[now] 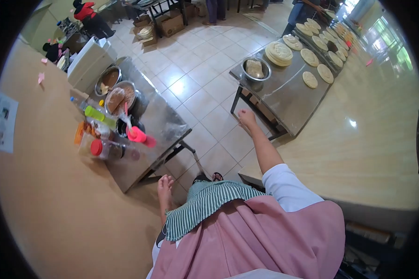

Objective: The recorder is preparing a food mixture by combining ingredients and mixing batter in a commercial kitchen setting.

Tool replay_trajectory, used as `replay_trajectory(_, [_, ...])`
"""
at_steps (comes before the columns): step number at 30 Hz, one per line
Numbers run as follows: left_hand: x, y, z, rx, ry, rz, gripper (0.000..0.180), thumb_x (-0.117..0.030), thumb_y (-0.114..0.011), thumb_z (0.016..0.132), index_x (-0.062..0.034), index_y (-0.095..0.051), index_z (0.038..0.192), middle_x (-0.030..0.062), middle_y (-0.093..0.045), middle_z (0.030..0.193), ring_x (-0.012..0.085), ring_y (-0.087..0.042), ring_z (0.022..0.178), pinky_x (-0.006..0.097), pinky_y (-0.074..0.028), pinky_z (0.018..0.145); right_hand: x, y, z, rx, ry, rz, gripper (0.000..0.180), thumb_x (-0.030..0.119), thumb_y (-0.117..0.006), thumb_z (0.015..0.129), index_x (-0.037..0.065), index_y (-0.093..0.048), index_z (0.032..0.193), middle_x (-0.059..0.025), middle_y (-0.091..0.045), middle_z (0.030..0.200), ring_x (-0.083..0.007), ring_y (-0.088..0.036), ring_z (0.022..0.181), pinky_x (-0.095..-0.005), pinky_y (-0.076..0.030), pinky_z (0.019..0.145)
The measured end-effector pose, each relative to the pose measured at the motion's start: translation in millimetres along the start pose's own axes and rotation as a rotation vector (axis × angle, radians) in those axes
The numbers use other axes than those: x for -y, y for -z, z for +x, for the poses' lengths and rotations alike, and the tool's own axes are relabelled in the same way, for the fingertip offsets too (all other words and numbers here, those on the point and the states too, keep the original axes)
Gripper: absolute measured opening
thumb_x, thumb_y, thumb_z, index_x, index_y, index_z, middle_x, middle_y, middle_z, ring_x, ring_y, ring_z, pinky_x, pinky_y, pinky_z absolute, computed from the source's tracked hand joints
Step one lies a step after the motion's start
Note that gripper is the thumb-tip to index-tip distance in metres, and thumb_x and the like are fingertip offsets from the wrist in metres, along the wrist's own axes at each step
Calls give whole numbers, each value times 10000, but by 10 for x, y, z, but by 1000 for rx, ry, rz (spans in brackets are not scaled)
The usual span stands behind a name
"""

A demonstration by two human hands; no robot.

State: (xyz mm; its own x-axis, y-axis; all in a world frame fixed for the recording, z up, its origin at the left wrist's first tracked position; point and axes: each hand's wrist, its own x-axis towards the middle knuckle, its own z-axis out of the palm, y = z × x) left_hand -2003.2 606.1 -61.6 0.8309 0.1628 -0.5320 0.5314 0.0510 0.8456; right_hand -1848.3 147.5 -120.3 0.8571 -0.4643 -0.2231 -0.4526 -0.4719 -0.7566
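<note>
Plainly beyond both hands, steel bowl rightward, red-lidded jar leftward.

Left worktop: two metal bowls with brown contents, a pink bottle, a green bottle and a red-lidded jar are crowded along the wall side; whether the jar is stood or laid cannot fairly be told from this angle.
Right worktop: a steel bowl is set near one corner, beside a stack of flat rounds; single rounds are spread beyond.
Floor: laid with pale tiles; cardboard boxes are placed at the far side.
</note>
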Motion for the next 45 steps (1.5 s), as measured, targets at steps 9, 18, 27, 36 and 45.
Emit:
replay_trajectory(9, [-1235, -1616, 1454, 507, -216, 178, 329, -250, -484, 957, -5, -508, 1174, 97, -605, 1079, 136, -573, 932, 260, -444, 837, 387, 979, 1386, -339, -16, 316, 188, 193, -603, 830, 24, -680, 861, -25, -616, 680, -90, -559, 598, -267, -426, 548])
replay_trajectory(18, [-2473, -3706, 2397, 753, -455, 415, 278, -191, -485, 954, 17, -525, 1134, 98, -607, 1075, 151, -572, 966, 272, -439, 871, 489, 1368, 2813, -467, -48, -119, 253, 266, -589, 805, 44, -683, 882, -151, -666, 810, -281, -641, 747, -377, -488, 699])
replay_trajectory(27, [-2499, -5212, 2773, 832, -315, 414, 262, -186, -488, 950, 14, -532, 1113, 88, -612, 1040, 151, -575, 973, 283, -445, 879, 465, 1233, 3706, -289, 28, -639, 241, 280, -626, 749, 49, -673, 802, -130, -645, 896, -319, -599, 907, -403, -463, 824])
replay_trajectory(36, [-2519, -6172, 3335, 886, -379, 491, 221, -138, -541, 902, -1, -568, 1073, 99, -644, 973, 163, -621, 878, 279, -481, 776, 219, 1499, 3226, -174, -35, 93, 216, 214, -665, 726, 52, -652, 868, -89, -615, 783, -190, -600, 652, -319, -486, 616])
replay_trajectory(45, [-2649, -6753, 3388, 1270, -964, 843, 255, -146, -661, 786, -60, -628, 1023, 132, -614, 951, 302, -615, 844, 356, -500, 722, 402, 1518, 2962, -329, -51, 65, 187, 109, -652, 761, 42, -643, 935, -105, -595, 791, -228, -602, 708, -319, -487, 648])
